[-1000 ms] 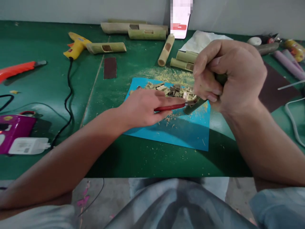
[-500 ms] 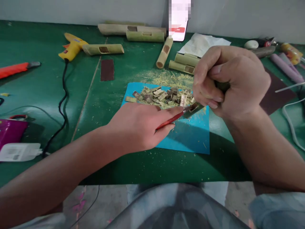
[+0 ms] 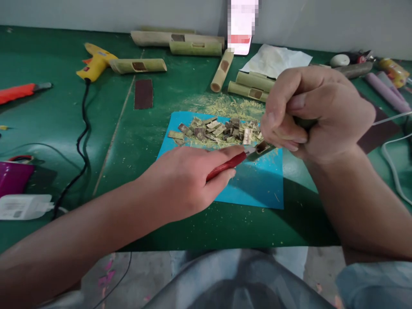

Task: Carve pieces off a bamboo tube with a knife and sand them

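A red-handled knife (image 3: pixel 226 166) is gripped in my left hand (image 3: pixel 183 180), with the forefinger stretched along its top. Its pale metal tip lies at the edge of a rectangular opening in a bamboo tube (image 3: pixel 262 148). My right hand (image 3: pixel 318 111) is closed in a fist around the tube and hides most of it; the tube slants down toward the knife. Below both hands lies a blue sheet (image 3: pixel 254 184), bearing a heap of bamboo chips (image 3: pixel 219 131) and fine shavings.
Several cut bamboo tubes (image 3: pixel 196 48) lie along the back of the green table (image 3: pixel 64 141), near a lit phone (image 3: pixel 240 25). A yellow glue gun (image 3: pixel 98 62) with a black cord, a brown sandpaper piece (image 3: pixel 143 94) and an orange-handled tool (image 3: pixel 19 93) are at left.
The knife has turned slightly in my left hand, showing more of its red handle, and its tip has drawn back a little. My right hand has shifted slightly right, exposing more of the tube's opening.
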`<state>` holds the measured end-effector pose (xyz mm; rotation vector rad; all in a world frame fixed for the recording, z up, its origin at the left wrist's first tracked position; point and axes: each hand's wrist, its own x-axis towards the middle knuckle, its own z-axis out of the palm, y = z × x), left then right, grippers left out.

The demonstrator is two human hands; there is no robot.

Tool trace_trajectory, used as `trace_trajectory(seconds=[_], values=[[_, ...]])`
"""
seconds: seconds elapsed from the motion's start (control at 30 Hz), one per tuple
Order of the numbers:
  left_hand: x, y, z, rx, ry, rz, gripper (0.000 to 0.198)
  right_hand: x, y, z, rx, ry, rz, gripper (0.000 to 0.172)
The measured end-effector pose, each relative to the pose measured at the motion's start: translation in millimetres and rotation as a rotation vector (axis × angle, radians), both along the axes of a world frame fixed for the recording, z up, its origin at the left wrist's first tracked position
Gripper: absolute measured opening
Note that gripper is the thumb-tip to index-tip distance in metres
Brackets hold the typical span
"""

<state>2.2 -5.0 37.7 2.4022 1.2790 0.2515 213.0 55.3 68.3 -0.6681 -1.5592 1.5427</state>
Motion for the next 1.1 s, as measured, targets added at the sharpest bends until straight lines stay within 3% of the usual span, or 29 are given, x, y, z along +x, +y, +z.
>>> trace_trajectory(seconds=[0.3,0.47,0.8,1.1], values=[[2.1,-8.7,-10.2,0.049,0.013,-0.096,0.051,-1.3,-1.4,-2.4,0.007,0.018,-0.030,0.025],[4.7,-12.5,-15.9,0.133,0.062,-0.076,0.052,-0.3,-2.4,-2.5,0.004,0.016,-0.040,0.028],[11.2,-16.9,2.1,0.110,0.184,-0.013,0.050,-6.4,-6.1,4.9,-0.057,0.009,-0.085,0.044],[9.1,-9.8,-14.8,0.070,0.117,-0.036,0.053,-5.3,-1.7,4.8,-0.042,0.022,-0.041,0.047]])
